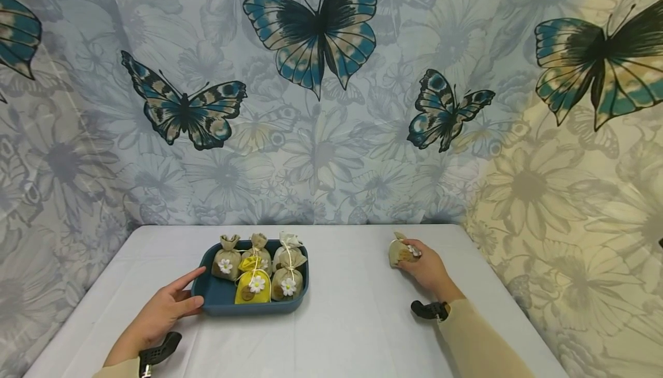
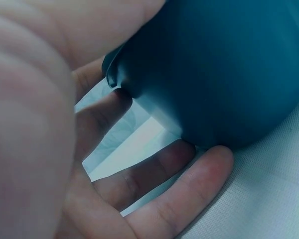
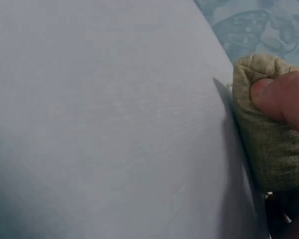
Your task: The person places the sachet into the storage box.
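Note:
A blue tray [image 1: 217,296] stands on the left of the table, holding several small beige drawstring sachets [image 1: 225,254] with white flowers, and one yellow sachet [image 1: 252,294] at the front. My left hand [image 1: 162,316] touches the tray's left end, its fingers mostly straight. In the left wrist view, fingertips [image 2: 222,157] rest against the tray's outer wall [image 2: 214,84]. At the right, my right hand [image 1: 430,268] pinches another beige sachet [image 1: 397,252]. The right wrist view shows the thumb pressed on this coarse-woven sachet [image 3: 269,149], close to the tablecloth; the other fingers are mostly hidden there.
A white cloth [image 1: 347,309] covers the table, and bare cloth lies between the tray and the right hand. Butterfly-print fabric [image 1: 321,165] hangs behind the table's far edge and along both sides.

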Demonstrator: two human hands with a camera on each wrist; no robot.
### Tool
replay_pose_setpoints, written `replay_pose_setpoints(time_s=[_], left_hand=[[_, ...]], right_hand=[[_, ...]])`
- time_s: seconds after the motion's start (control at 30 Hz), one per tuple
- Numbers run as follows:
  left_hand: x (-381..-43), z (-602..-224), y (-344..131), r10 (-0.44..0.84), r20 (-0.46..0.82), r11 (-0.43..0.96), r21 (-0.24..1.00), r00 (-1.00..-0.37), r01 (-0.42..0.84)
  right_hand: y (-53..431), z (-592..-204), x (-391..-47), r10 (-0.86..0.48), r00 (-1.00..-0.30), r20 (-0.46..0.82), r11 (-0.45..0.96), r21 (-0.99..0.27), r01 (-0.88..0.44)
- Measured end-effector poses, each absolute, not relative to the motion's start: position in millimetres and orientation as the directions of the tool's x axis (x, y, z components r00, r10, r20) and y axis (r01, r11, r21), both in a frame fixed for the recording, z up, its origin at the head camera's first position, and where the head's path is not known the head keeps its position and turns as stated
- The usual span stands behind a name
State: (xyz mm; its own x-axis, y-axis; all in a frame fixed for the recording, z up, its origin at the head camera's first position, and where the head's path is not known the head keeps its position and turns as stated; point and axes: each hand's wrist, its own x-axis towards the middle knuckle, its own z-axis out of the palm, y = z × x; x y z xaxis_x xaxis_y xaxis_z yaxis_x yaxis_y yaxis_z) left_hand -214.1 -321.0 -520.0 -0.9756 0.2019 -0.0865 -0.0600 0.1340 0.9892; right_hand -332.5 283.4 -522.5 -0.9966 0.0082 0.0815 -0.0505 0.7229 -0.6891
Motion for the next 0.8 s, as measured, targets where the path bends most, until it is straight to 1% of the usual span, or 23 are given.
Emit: replay_pose_setpoints(time_s=[0.27, 0.53, 0.8], left_hand=[[-215, -521, -321, 0.205, -0.082, 0.129, 0.990, -0.975, -0.056], [-215, -518, -321, 0.206, -0.076, 0.124, 0.991, -0.976, -0.051], [-213, -518, -319, 0.197, -0.086, 0.136, 0.989, -0.977, -0.060]], right_hand=[[280, -528, -315, 0.029, -0.993, 0.112, 0.653, -0.754, -0.066], [261, -518, -295, 0.014, -0.978, 0.210, 0.572, -0.803, -0.164], [241, -502, -276, 0.016, -0.984, 0.177, 0.521, -0.841, -0.142]])
